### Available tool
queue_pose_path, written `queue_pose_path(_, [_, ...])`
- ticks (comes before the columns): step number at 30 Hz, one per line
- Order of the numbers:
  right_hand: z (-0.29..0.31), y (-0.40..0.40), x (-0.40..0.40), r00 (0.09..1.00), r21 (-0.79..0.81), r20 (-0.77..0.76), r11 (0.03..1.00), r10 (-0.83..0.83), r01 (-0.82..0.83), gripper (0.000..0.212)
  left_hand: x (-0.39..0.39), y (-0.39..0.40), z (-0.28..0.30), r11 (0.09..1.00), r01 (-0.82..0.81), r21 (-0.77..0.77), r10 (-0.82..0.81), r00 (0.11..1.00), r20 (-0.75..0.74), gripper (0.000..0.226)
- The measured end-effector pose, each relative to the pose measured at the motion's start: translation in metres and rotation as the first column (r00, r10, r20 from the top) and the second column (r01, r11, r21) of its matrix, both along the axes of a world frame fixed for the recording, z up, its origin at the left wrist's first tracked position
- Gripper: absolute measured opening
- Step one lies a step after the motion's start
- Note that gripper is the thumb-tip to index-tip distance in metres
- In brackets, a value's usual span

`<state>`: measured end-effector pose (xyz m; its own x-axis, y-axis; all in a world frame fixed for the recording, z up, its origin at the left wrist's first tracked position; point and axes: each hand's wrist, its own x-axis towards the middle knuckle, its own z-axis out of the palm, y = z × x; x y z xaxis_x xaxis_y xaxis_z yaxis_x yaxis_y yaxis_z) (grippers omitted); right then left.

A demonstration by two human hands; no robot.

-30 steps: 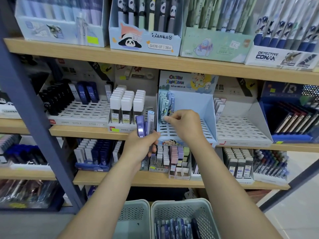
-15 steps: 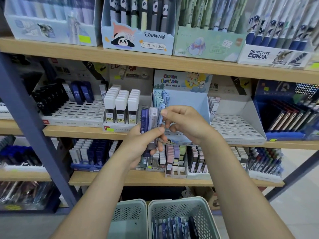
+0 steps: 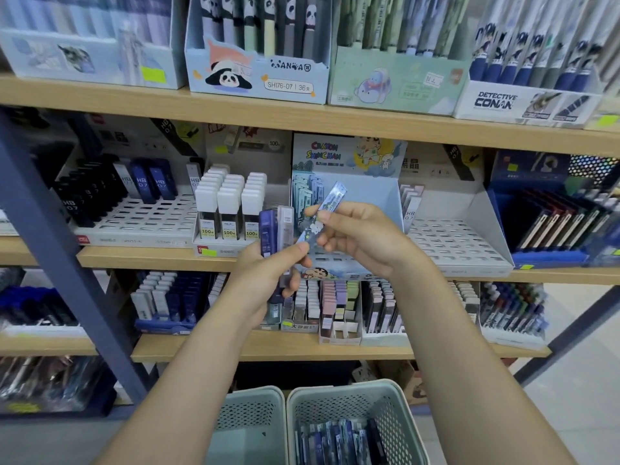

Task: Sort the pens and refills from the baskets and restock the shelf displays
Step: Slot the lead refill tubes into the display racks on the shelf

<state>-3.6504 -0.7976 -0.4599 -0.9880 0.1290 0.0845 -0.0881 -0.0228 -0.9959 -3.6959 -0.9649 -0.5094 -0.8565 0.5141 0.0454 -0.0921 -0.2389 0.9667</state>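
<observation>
**One refill case drawn clear of the bundle**

Since half a second ago, our right hand (image 3: 360,239) has pulled a patterned blue refill case (image 3: 325,216) up and away from the bundle, and it now tilts with its top end toward the Crayon Shinchan display box (image 3: 385,193). We pinch that case between the right thumb and fingers (image 3: 330,214), its lower end near our left thumb. Our left hand (image 3: 268,276) grips the remaining refill cases (image 3: 276,236), a dark purple one and a clear grey one, standing upright in the curled fingers just in front of the middle shelf (image 3: 151,256). Behind them, the display box holds a few light blue cases at its back left corner. White-capped lead tubes (image 3: 231,203) stand in the tray to its left. Below our arms, two pale perforated baskets sit side by side: the right basket (image 3: 385,407) holds more blue refill cases, while the left basket (image 3: 255,417) shows only its wall and floor.
</observation>
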Motion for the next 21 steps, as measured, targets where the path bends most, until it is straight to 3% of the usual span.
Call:
queue_pose_path(7, [-0.001,0.009,-0.004,0.93,0.048,-0.071,0.93,-0.361,0.364,0.013,-0.005,0.002,-0.006,0.988,-0.129,-0.087,0.131,0.991,0.009,0.013])
queue_pose_path(12, [-0.013,0.009,-0.014,0.915,0.213,-0.024,0.893,-0.402,0.397,0.011,-0.003,0.003,-0.005,0.987,-0.101,-0.123,0.1,0.995,-0.016,0.018])
queue_pose_path(21, [-0.016,0.01,-0.024,0.894,0.46,-0.083,0.779,-0.439,0.426,0.016,-0.002,0.002,-0.005,0.987,-0.096,-0.127,0.093,0.995,-0.028,0.015])
